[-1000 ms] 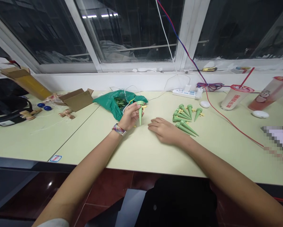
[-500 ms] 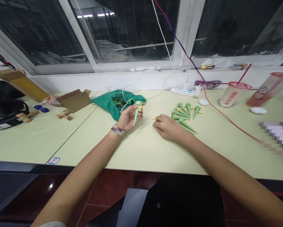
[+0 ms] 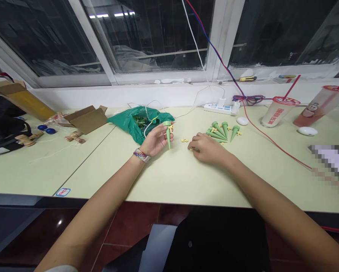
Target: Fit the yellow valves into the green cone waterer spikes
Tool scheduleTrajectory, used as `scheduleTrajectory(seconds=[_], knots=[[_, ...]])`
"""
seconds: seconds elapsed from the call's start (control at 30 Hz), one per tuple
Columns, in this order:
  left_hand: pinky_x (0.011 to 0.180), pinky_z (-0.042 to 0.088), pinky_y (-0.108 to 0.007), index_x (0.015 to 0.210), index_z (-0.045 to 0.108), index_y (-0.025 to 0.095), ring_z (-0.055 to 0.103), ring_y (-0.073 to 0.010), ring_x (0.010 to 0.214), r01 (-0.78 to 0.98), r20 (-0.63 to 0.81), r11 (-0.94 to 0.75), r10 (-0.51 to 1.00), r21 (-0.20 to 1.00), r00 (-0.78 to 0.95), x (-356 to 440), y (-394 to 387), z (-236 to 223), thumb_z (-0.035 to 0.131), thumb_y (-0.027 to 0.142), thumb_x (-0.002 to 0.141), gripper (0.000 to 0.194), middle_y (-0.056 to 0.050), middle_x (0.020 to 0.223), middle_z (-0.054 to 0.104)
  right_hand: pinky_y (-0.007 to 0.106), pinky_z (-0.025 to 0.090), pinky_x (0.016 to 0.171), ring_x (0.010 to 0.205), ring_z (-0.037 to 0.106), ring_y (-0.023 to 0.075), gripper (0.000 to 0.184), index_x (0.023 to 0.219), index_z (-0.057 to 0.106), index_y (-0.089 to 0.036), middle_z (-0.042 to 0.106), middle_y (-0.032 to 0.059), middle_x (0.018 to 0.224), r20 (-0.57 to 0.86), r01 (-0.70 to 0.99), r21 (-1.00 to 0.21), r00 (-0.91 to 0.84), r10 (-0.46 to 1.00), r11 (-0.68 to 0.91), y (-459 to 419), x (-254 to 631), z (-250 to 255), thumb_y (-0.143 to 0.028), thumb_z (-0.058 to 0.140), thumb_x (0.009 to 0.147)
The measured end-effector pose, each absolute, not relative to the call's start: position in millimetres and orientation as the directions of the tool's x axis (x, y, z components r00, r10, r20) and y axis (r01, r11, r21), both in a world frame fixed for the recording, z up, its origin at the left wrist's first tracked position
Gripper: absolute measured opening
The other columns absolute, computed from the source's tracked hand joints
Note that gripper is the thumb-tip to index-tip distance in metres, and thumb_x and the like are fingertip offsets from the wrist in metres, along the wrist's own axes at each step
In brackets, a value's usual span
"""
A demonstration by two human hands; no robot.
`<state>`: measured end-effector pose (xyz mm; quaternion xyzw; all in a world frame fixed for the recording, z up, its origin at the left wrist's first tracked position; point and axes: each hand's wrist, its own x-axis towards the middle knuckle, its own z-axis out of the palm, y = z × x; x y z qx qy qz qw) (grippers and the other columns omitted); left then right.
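Observation:
My left hand [image 3: 156,140] holds a green plastic watering spike [image 3: 168,136] upright, point down, with a small yellow fitting at its top. My right hand [image 3: 208,148] rests curled on the pale green table [image 3: 169,177], its fingertips on a small yellow plastic piece [image 3: 191,149]. Another yellow piece [image 3: 184,140] lies just left of those fingers. Behind the hand stands a group of several green spikes [image 3: 219,132], lying on the table, some of them partly hidden by my right hand.
A green plastic bag [image 3: 138,122] of green parts lies behind my left hand. Further left are a cardboard box [image 3: 86,120] and wooden pieces. A power strip [image 3: 221,109], a red cable, two plastic cups and white oval objects stand to the right.
My right hand has slid right and farther up the table, toward the group of spikes, and now covers part of it. My left hand has turned the spike more upright.

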<state>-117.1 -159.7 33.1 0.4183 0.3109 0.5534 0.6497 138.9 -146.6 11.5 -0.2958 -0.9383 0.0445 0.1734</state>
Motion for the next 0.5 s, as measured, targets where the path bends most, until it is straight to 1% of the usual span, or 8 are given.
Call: scheduleTrajectory(seconds=[0.1,0.13,0.17,0.23,0.3,0.33,0.4,0.5], knots=[[0.065,0.059,-0.023,0.109,0.071,0.015,0.069,-0.0119,0.070,-0.439,0.057,0.043,0.976,0.898,0.211,-115,-160,32,0.083,0.022,0.077,0.034,-0.003,0.089,0.069,0.040,0.043,0.086,0.092,0.057,0.0257,0.021,0.092,0.073,-0.018,0.070,0.0102,0.091,0.329,0.533,-0.176,-0.761,0.559,0.828,-150,136,9,-0.008,0.054,0.090],[0.066,0.060,-0.024,0.108,0.071,0.015,0.069,-0.0120,0.070,-0.432,0.062,0.042,0.973,0.901,0.223,-114,-160,32,0.085,0.021,0.076,0.035,-0.003,0.090,0.069,0.039,0.043,0.085,0.091,0.058,0.0253,0.019,0.091,0.071,-0.018,0.070,0.0098,0.090,0.355,0.529,-0.193,-0.747,0.562,0.826,-151,135,9,-0.008,0.054,0.088],[0.068,0.060,-0.024,0.107,0.070,0.014,0.070,-0.0122,0.070,-0.424,0.066,0.041,0.970,0.905,0.235,-113,-161,32,0.086,0.021,0.075,0.036,-0.003,0.091,0.070,0.039,0.045,0.084,0.090,0.059,0.0246,0.018,0.091,0.069,-0.018,0.069,0.0090,0.089,0.389,0.521,-0.237,-0.723,0.571,0.820,-152,134,10,-0.007,0.055,0.086],[0.071,0.061,-0.026,0.105,0.068,0.014,0.072,-0.0129,0.071,-0.398,0.067,0.041,0.965,0.916,0.255,-111,-162,31,0.088,0.020,0.074,0.037,-0.002,0.092,0.070,0.036,0.049,0.081,0.086,0.062,0.0222,0.018,0.094,0.067,-0.019,0.069,0.0062,0.088,0.470,0.453,-0.409,-0.639,0.609,0.792,-152,132,14,-0.008,0.058,0.083],[0.075,0.062,-0.029,0.104,0.065,0.015,0.073,-0.0141,0.071,-0.363,0.065,0.040,0.960,0.931,0.271,-109,-163,31,0.088,0.020,0.075,0.037,-0.001,0.090,0.070,0.034,0.054,0.079,0.082,0.067,0.0193,0.020,0.101,0.068,-0.021,0.072,0.0037,0.091,0.531,0.297,-0.623,-0.519,0.671,0.723,-153,130,19,-0.012,0.061,0.084],[0.077,0.062,-0.031,0.103,0.063,0.015,0.074,-0.0147,0.071,-0.347,0.065,0.038,0.958,0.937,0.281,-109,-163,30,0.087,0.019,0.075,0.037,-0.001,0.088,0.070,0.033,0.056,0.080,0.082,0.069,0.0184,0.020,0.103,0.070,-0.021,0.074,0.0032,0.094,0.543,0.207,-0.706,-0.455,0.705,0.678,-153,129,21,-0.016,0.064,0.086],[0.079,0.063,-0.033,0.101,0.060,0.017,0.074,-0.0158,0.071,-0.323,0.071,0.033,0.950,0.946,0.305,-107,-165,29,0.087,0.019,0.076,0.037,0.001,0.084,0.069,0.034,0.059,0.082,0.083,0.073,0.0187,0.018,0.104,0.074,-0.022,0.078,0.0042,0.099,0.540,0.070,-0.801,-0.344,0.768,0.594,-153,127,24,-0.025,0.070,0.087],[0.077,0.062,-0.033,0.100,0.056,0.018,0.075,-0.0169,0.071,-0.288,0.074,0.031,0.934,0.957,0.348,-104,-167,28,0.086,0.020,0.076,0.039,0.001,0.083,0.069,0.035,0.061,0.080,0.083,0.076,0.0209,0.019,0.097,0.078,-0.020,0.079,0.0058,0.096,0.508,-0.029,-0.854,-0.267,0.819,0.520,-155,123,24,-0.034,0.080,0.084]])
